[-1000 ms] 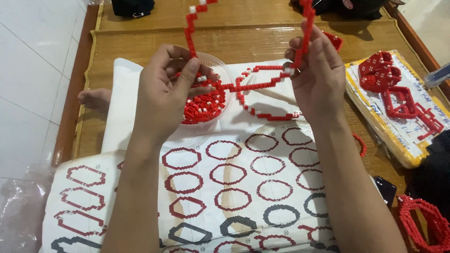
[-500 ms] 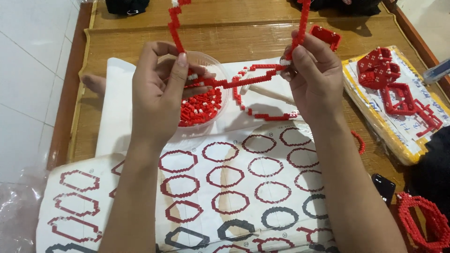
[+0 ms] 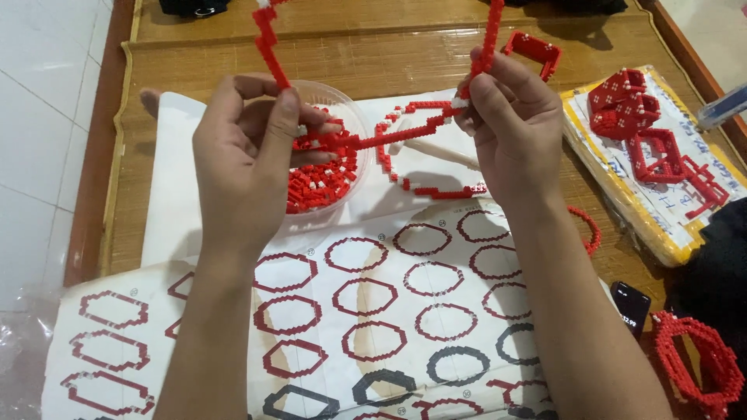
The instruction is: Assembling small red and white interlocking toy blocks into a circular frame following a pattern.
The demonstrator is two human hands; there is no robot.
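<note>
Both hands have drifted slightly apart; left hand and right hand pinch the red brick chain closed-fingered (ends rising toward 12 o'clock) above the bowl.

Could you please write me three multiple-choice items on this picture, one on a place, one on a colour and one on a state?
1. Where is the clear bowl of small bricks?
A. under the left hand
B. on the white floor tiles
C. on the yellow-edged board

2. What colour is the brick ring held between the hands?
A. blue with yellow
B. red with a few white
C. all black

3. How is the right hand engaged?
A. flat on the paper
B. out of view
C. pinching the ring's right side

Answers: 1 A, the bowl's rim shows just beyond the left hand; 2 B, the bricks are red and white; 3 C, fingers close on the ring.
</note>
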